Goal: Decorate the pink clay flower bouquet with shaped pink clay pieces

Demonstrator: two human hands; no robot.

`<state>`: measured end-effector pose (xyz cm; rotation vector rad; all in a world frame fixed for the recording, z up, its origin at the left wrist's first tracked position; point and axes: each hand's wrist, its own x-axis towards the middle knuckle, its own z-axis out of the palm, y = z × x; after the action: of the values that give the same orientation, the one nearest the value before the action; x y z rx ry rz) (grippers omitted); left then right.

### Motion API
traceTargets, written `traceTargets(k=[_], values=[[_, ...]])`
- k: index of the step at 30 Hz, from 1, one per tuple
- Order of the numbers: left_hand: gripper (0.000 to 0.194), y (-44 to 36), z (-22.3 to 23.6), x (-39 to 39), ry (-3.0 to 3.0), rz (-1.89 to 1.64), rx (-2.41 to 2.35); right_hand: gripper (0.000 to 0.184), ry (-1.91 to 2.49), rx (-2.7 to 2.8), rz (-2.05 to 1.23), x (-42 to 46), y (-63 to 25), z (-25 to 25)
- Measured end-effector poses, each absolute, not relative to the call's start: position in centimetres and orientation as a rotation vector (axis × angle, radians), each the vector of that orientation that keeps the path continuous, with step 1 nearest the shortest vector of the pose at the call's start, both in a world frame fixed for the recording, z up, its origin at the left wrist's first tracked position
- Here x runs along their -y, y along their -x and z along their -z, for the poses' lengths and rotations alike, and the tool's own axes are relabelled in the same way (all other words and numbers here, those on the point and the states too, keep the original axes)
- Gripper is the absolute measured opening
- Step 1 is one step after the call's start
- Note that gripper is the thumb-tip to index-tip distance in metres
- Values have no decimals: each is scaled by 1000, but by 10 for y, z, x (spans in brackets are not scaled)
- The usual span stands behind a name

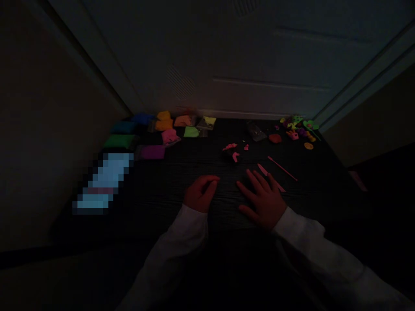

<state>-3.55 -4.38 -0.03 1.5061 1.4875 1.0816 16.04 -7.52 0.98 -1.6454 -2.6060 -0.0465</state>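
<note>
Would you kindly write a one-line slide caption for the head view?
Left hand curled, right hand spread over a dark table, near two pink tools and colourful packets.

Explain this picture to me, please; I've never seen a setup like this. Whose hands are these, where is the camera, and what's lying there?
There is no robot: one person works bare-handed, and the single picture comes from a camera on their head, looking forward and down. The left hand has its thumb and forefinger brought together; it is too dark to tell whether anything is between them. The right hand is spread, its fingers partly hiding a pink knife-shaped tool.

On the dark tabletop are also a thin pink stick tool, a dark lump with pink pieces, a red lump, colourful packets and small colourful shapes. The bright patch is pixelated, so I can't name it.
</note>
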Motion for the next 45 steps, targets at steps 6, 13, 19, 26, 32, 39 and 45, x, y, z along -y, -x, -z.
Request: traceTargets(k=[6, 13, 19, 26, 32, 39, 45], values=[[17, 36, 1, 44, -1519, -1091, -1480, 61, 1630, 2619, 25, 77, -160, -9], [16, 34, -1, 44, -1528, -1094, -1492, 59, 1715, 2534, 60, 80, -163, -8], [17, 35, 2, 43, -1483, -1109, -1466, 60, 1630, 2618, 14, 83, -159, -9], [17, 36, 1, 43, -1512, -1094, -1475, 62, 1606, 2659, 6, 84, -161, -9], [17, 36, 2, 44, -1516, -1098, -1476, 60, 1720, 2562, 63, 84, -160, -8], [17, 36, 2, 43, -1531, -1093, -1492, 59, 1737, 2532, 60, 86, -159, -8], [16, 36, 1, 44, -1501, -1102, -1489, 59, 1639, 2597, 33, 86, -160, -8]])
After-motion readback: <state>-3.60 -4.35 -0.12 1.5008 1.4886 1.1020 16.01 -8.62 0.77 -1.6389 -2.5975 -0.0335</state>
